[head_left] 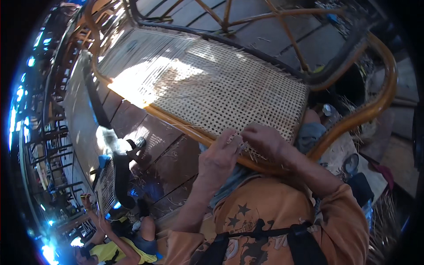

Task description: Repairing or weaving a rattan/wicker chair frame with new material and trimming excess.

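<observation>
A rattan chair frame with a woven cane seat (238, 84) lies across my lap. The near and middle part shows an open mesh weave; toward the far left only lengthwise strands show. My left hand (219, 155) is at the near edge of the seat, fingers pinched on a thin cane strand (238, 138). Close beside it, my right hand (267, 140) rests over the mesh near the front rail (194, 130). Its fingers are bent together, and what they hold is hidden. Loose strand ends stick out below my hands.
The curved rattan arm (380, 106) bends round on my right. A glass jar (351, 163) stands on a board there, with loose fibre nearby. At lower left, a person in a yellow top (110, 251) works on another frame (106, 185). Cane scraps litter the plank floor (163, 163).
</observation>
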Tool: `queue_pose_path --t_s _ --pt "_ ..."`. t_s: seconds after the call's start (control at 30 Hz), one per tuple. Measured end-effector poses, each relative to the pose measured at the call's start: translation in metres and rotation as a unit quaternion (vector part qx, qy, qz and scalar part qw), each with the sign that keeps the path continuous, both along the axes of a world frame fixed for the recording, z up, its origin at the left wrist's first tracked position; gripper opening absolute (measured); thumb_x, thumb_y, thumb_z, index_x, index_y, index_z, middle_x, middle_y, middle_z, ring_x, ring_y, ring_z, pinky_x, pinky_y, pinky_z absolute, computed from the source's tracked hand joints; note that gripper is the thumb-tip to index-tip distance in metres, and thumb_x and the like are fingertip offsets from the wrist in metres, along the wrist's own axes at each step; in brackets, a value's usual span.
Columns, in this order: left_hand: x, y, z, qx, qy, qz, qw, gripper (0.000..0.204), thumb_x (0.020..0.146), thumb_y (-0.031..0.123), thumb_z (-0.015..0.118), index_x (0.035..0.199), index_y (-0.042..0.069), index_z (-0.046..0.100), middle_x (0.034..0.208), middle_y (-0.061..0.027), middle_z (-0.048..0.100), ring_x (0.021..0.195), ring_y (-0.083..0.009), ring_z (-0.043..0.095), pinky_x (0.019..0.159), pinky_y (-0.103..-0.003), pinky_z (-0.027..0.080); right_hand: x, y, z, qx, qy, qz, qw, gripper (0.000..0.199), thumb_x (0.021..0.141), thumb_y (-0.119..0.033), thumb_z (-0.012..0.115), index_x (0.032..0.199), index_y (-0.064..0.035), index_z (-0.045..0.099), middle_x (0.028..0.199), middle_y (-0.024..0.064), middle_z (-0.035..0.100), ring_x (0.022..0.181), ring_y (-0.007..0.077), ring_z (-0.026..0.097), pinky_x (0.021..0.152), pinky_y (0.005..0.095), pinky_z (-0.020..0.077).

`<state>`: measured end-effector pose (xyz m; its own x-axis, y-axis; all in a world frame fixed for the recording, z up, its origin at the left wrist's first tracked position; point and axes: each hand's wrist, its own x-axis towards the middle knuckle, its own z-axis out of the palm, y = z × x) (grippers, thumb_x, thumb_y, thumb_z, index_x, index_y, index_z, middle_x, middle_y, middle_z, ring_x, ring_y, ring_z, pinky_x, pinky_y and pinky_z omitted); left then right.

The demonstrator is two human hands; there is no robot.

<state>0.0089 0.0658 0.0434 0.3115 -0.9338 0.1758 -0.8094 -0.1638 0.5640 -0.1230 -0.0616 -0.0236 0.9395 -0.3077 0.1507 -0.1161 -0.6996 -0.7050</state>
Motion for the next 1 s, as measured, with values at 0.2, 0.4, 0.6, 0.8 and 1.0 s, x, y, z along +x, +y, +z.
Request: queue_pose_path --t_s 0.2,0.4,0.6,0.8,1.0 --pt "-0.013 0.043 0.017 0.378 -0.077 -0.207 0.899 0.018 0.085 0.026 0.057 0.09 0.01 0.06 0.078 -0.0081 0.059 0.073 -0.0274 0.061 0.063 -0.038 0.051 -0.079 0.035 0.03 0.135 0.084 0.03 0.987 0.014 0.078 -0.011 0.057 0.091 -0.0078 0.058 0.089 0.0111 0.057 0.081 0.0306 0.059 0.066 0.0383 0.0493" --pt "-0.003 0.038 0.016 0.377 0.259 -0.134 0.879 0.027 0.087 0.027 0.057 0.095 0.002 0.063 0.076 -0.0122 0.063 0.067 -0.0183 0.062 0.062 -0.031 0.049 -0.111 0.019 0.038 0.184 0.146 -0.016 0.972 0.008 0.081 -0.012 0.057 0.087 -0.006 0.06 0.088 0.0111 0.058 0.083 0.0289 0.058 0.072 0.0378 0.048" --pt "0.02 0.023 0.019 0.336 0.165 0.034 0.927 0.028 0.085 0.023 0.06 0.095 -0.003 0.061 0.075 -0.013 0.063 0.065 -0.0195 0.06 0.064 -0.032 0.048 -0.103 -0.03 0.062 0.13 0.167 -0.078 0.974 0.007 0.078 -0.009 0.061 0.083 -0.005 0.06 0.08 0.0103 0.056 0.08 0.0267 0.057 0.071 0.0341 0.0458" --pt "0.047 0.004 -0.002 0.246 0.103 0.14 0.954 0.025 0.083 0.024 0.06 0.089 0.0 0.062 0.079 -0.0186 0.063 0.076 -0.0326 0.062 0.07 -0.04 0.047 -0.079 -0.087 0.055 0.13 0.289 -0.131 0.939 0.014 0.083 -0.015 0.06 0.088 -0.0023 0.063 0.085 0.014 0.063 0.08 0.0272 0.06 0.07 0.037 0.0469" --pt "0.049 -0.004 -0.022 0.255 0.121 0.171 0.944 0.026 0.08 0.025 0.061 0.086 -0.001 0.064 0.078 -0.0167 0.064 0.073 -0.0298 0.063 0.069 -0.038 0.048 -0.068 -0.13 0.008 0.097 0.314 -0.142 0.934 0.017 0.081 -0.016 0.063 0.093 -0.0036 0.064 0.086 0.0136 0.065 0.08 0.0262 0.062 0.071 0.037 0.0473"
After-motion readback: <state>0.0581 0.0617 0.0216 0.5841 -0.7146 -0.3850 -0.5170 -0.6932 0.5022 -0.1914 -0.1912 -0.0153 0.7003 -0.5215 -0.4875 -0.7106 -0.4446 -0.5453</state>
